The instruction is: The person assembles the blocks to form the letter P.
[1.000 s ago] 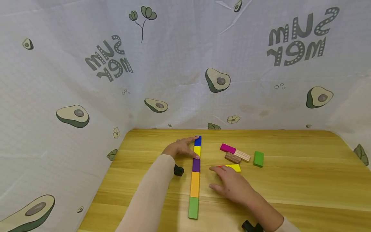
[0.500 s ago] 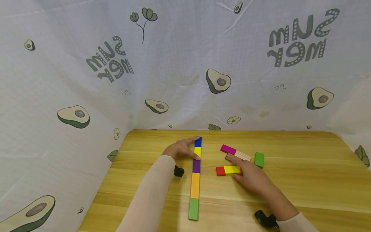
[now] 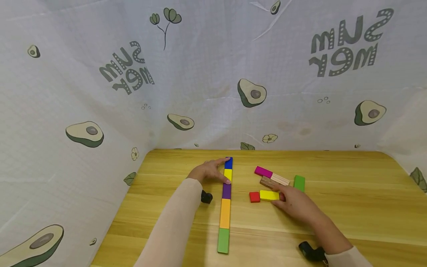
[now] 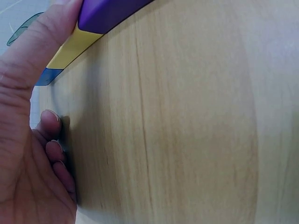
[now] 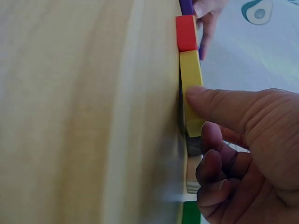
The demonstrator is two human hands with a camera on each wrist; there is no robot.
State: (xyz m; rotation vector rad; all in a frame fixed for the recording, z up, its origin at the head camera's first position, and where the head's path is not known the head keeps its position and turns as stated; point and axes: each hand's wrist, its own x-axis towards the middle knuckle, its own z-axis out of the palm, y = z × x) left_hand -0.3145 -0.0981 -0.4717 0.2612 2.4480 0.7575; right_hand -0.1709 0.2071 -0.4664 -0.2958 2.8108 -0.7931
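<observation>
On a wooden table (image 3: 360,211), a person's right hand (image 3: 297,204) pinches a yellow block (image 3: 268,195) near its right end, thumb on the near side, fingers curled behind. A red block (image 3: 254,197) sits just beside its left end; a brown block (image 3: 268,182) lies behind. The left hand (image 3: 211,170) is spread along a straight row of blocks (image 3: 225,214), index finger at the blue end, thumb near the purple piece. A clean handling probably calls for a level grip—straight up first, so neither neighbour gets nudged. The left fingers do best pressing lightly—too much force could skew the row.
</observation>
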